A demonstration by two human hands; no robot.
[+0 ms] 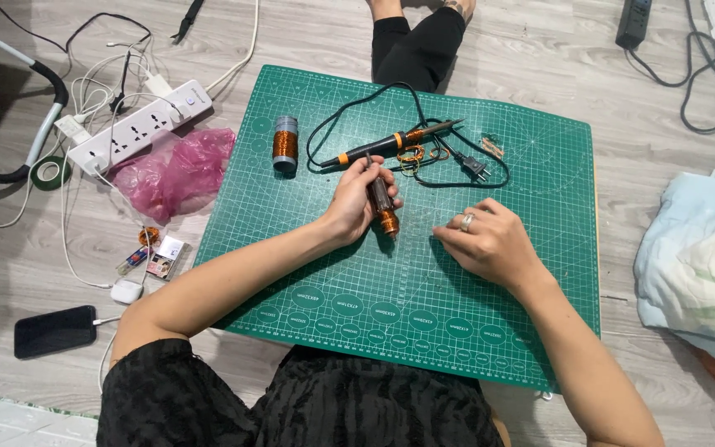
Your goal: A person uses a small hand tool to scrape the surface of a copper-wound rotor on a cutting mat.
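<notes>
**Hands at a green cutting mat on the floor**

Head view, looking down. A green mat [424,281] lies on a grey wood floor [573,58]. The left hand [356,203] is on the mat near its middle, its grip pressed around a dark rod [381,194] that stands slightly tilted, with a copper coil [387,222] wound at its lower end; the coil touches the mat. The right hand [490,240] lies palm down on the mat, just right of the coil and apart from it. It wears a ring [467,221], and its fingers are loosely curled with the tips on the mat; whether they pinch anything cannot be told.

Beyond the hands, on the mat, lies a soldering iron [391,145] with a black and orange handle, its black cord [374,95] looped around it and its plug [475,168] lying free. Small copper rings [411,156] lie beside the iron. A spool of copper wire [285,143] stands upright near the mat's far left edge.

On the floor left of the mat: a pink bag [177,170], a white power strip [138,126], a roll of green tape [50,172] and a dark phone [55,331]. A pale blue cloth [697,248] lies at the right.
</notes>
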